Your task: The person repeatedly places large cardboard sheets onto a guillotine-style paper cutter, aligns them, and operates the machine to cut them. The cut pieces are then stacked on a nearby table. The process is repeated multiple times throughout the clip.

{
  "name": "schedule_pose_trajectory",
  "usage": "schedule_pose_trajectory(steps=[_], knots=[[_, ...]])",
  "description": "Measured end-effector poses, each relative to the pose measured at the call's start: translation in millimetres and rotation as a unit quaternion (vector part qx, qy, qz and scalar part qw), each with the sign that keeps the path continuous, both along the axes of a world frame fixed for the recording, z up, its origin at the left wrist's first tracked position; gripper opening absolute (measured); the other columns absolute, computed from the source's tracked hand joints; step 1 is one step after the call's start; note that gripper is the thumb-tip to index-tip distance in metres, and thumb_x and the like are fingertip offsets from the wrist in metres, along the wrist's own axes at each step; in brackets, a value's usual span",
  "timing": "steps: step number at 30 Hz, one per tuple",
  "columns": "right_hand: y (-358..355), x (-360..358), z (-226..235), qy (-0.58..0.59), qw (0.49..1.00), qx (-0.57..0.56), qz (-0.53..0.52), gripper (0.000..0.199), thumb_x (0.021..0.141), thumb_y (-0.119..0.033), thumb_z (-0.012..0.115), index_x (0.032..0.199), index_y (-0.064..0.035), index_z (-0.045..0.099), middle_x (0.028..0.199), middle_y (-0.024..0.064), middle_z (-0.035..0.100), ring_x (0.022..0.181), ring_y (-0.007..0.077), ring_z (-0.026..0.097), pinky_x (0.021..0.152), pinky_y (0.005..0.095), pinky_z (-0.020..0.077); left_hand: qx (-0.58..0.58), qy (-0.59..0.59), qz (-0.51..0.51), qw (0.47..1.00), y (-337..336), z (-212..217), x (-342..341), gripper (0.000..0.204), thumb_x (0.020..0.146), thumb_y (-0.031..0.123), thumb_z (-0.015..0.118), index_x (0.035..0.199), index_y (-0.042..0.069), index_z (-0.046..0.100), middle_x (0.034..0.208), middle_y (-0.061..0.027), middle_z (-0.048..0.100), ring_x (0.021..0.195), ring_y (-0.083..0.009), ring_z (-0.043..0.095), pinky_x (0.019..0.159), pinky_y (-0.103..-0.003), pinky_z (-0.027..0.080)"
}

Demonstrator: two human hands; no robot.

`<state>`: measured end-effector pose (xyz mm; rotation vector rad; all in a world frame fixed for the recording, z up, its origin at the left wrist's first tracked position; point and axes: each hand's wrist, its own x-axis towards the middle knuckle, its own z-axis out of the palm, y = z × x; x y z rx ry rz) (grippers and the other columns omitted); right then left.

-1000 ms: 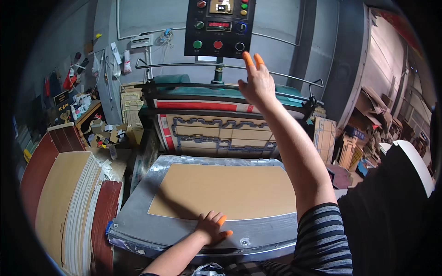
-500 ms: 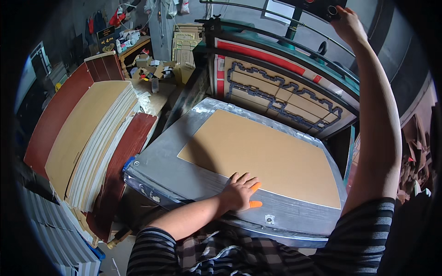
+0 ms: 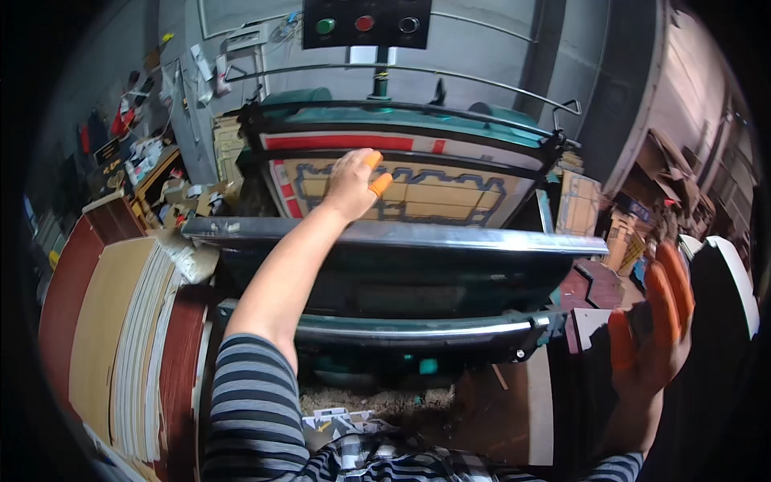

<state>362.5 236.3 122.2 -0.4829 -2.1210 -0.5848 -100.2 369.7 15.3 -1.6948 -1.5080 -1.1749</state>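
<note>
Head view: left hand [image 3: 353,183] reaches over the raised metal platen edge [image 3: 393,235] into the press, fingers close together and slightly curled, orange fingertip covers on, resting on or just above the cardboard sheet on the die board [image 3: 438,193] — holding nothing that I can see, contact hard to confirm. The sheet sits tilted inside the machine mouth, behind the platen edge, below the control panel [image 3: 365,22] with its round buttons. Right hand [image 3: 652,325] is off to the right, well apart from the press, fingers spread wide and empty, orange covers too. Cardboard stack [image 3: 120,337] lies at left. Risk, as I judge it: the arm lies across the platen gap — if the press closes, the forearm gets pinched; a loose touch could leave the sheet skewed on the die.
</note>
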Motion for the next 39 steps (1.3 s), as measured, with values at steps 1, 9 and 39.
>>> schedule_pose_trajectory(steps=[1,9,39], knots=[[-1,23,-19,0.042,0.998,-0.011,-0.041,0.046,0.088,-0.009,0.063,0.132,-0.0032,0.052,0.136,0.0233,0.048,0.128,0.0369,0.048,0.105,0.0474,0.0421,0.054,0.039,-0.021,0.998,-2,15,20,0.036,0.08,0.025,0.072,0.109,0.006,0.063,0.107,-0.0136,0.063,0.105,-0.0318,0.057,0.092,-0.041,0.044],[7,88,-122,0.2,0.945,-0.239,-0.096,0.041,0.082,0.0,0.066,0.122,0.0029,0.058,0.127,0.0201,0.055,0.117,0.0289,0.056,0.099,0.0355,0.0439,-0.057,0.132,-0.303,0.942,-89,-25,138,0.018,0.076,0.015,0.073,0.092,0.006,0.068,0.087,-0.0075,0.064,0.085,-0.0248,0.063,0.075,-0.035,0.05],[-35,64,-199,0.34,0.881,-0.328,-0.025,0.024,0.086,0.003,0.065,0.11,0.0053,0.064,0.098,0.009,0.068,0.086,0.0117,0.062,0.076,0.0222,0.0492,0.02,0.085,-0.019,0.996,-160,30,91,0.043,0.087,0.025,0.067,0.121,0.001,0.06,0.134,-0.0143,0.054,0.133,-0.0364,0.041,0.111,-0.051,0.029]])
